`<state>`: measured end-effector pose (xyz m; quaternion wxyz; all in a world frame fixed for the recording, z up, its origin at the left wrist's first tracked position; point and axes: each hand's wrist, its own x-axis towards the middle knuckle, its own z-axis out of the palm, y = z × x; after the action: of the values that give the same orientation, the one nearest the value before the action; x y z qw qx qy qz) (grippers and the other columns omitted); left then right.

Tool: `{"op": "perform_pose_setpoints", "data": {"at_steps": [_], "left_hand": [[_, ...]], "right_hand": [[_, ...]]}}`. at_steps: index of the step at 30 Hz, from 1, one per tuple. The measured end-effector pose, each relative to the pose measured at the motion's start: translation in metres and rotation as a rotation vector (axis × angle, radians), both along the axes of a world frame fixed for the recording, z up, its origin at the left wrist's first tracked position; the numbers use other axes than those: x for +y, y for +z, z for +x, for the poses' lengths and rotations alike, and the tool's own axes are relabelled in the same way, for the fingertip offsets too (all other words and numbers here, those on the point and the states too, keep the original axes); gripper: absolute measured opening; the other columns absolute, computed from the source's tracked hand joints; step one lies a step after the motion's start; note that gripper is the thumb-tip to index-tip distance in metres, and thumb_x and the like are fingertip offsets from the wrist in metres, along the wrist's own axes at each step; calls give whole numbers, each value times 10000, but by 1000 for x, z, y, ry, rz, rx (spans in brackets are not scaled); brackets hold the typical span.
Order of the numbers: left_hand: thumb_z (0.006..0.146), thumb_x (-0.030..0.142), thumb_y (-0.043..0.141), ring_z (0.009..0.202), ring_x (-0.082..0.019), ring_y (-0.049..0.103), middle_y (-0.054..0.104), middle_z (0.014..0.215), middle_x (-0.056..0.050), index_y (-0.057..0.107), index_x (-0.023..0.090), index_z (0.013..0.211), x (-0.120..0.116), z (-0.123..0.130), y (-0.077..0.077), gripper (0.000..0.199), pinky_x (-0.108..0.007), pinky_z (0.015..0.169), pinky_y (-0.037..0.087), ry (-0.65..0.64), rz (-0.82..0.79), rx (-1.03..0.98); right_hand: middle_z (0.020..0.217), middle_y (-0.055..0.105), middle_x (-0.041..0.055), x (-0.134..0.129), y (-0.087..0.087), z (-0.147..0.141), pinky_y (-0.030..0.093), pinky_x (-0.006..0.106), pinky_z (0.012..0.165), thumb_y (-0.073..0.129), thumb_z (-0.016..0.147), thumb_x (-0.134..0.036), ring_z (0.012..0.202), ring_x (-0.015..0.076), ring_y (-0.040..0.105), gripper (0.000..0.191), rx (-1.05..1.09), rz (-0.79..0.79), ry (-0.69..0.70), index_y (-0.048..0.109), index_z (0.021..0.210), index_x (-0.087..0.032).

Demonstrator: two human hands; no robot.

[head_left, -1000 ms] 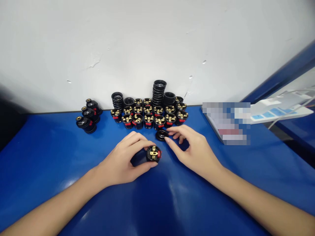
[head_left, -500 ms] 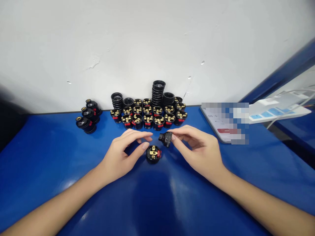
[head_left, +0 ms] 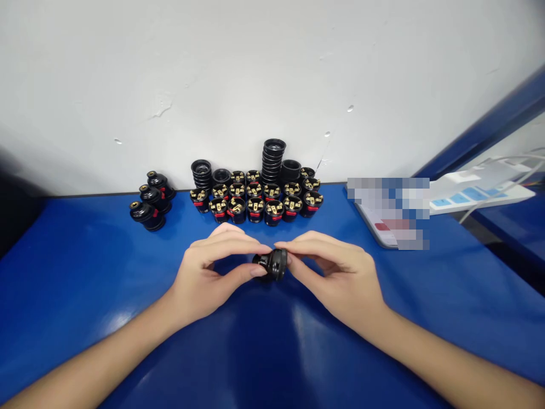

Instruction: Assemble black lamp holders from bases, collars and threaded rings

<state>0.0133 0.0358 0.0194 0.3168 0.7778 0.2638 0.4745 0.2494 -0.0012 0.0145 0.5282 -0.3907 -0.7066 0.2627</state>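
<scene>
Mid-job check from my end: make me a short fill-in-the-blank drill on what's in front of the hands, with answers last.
1. The left hand holds the narrow end of the flared, glossy black cap, while its wide end is in the ____ hand.
2. The side tabs on the round black sockets with gold-coloured contacts are coloured ____.
3. The glossy, flat tabletop is coloured ____.
4. The black, brass-topped units grouped at the tabletop's far left number ____.

Missing words: right; red; blue; three.

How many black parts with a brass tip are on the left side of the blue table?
3, in a slanting row: the rear part near the wall, the middle part, and the front part, nearest the left hand. They overlap, but none seems hidden.
</scene>
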Motion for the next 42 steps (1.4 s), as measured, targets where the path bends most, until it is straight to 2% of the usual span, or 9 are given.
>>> {"op": "perform_pose_setpoints", "data": {"at_steps": [6, 8, 11, 15, 21, 26, 31, 36, 42], "left_hand": [[951, 243, 857, 874, -176, 717, 831, 961, -36, 886, 277, 1082, 4, -4, -1, 138, -310, 782, 585, 225, -80, -102], [940, 241, 850, 822, -154, 689, 817, 961, -28, 886, 274, 1077, 6, -6, -3, 145, -282, 717, 554, 326, -112, -120], [935, 256, 843, 781, -140, 653, 819, 973, -27, 883, 265, 1077, 8, -8, -6, 148, -276, 695, 526, 409, -150, -97], [933, 273, 839, 789, -137, 663, 809, 956, -20, 882, 263, 1076, 9, -7, -8, 149, -267, 706, 533, 381, -170, -71], [921, 325, 847, 773, -154, 656, 800, 904, -33, 884, 241, 1060, 10, -8, -8, 167, -294, 741, 566, 380, -183, -17], [920, 342, 848, 820, -178, 704, 817, 918, -42, 888, 247, 1048, 12, -10, -10, 164, -313, 773, 592, 377, -201, 19], [916, 342, 850, 849, -194, 745, 820, 931, -54, 888, 240, 1048, 12, -10, -12, 171, -321, 785, 632, 321, -227, 26], [911, 317, 849, 833, -185, 740, 827, 931, -54, 883, 234, 1008, 11, -10, -11, 132, -312, 753, 606, 306, -198, 62], [934, 321, 833, 827, -189, 735, 834, 929, -53, 876, 241, 1005, 11, -9, -12, 116, -318, 754, 595, 285, -166, 130]], "right_hand": [[1125, 798, 84, 3, 0, 8, 647, 356, 829, 617, 1071, -180, 976, 223, 784, 234, -100, -94, 33, 745, 1259, -236], [1249, 776, 110, 5, -1, 11, 652, 370, 853, 676, 1012, -177, 1059, 246, 765, 351, -218, -87, 97, 692, 1359, -222], [1347, 743, 132, 8, -2, 11, 642, 444, 994, 848, 926, -268, 1193, 297, 724, 531, -366, -89, 169, 660, 1420, -218], [1239, 794, 84, 9, -4, 9, 615, 458, 1049, 882, 938, -260, 1172, 283, 723, 338, -416, -91, 220, 741, 1245, -244], [1082, 821, 49, 8, -2, 8, 673, 398, 897, 785, 972, -191, 941, 223, 776, 210, -281, -112, 116, 726, 1168, -236], [1093, 781, 50, 12, -4, 12, 740, 364, 894, 822, 922, -190, 951, 212, 807, 258, -114, -119, 20, 736, 1160, -244], [1106, 701, 53, 14, -3, 15, 768, 360, 887, 834, 892, -154, 971, 203, 793, 280, -124, -116, -18, 773, 1142, -264], [1172, 648, 67, 13, -6, 14, 771, 369, 915, 830, 902, -136, 1007, 204, 790, 308, -120, -78, -15, 790, 1183, -257], [1251, 662, 78, 14, -11, 15, 777, 397, 920, 810, 953, -164, 1020, 213, 808, 326, -145, -32, 6, 795, 1257, -278]]}}
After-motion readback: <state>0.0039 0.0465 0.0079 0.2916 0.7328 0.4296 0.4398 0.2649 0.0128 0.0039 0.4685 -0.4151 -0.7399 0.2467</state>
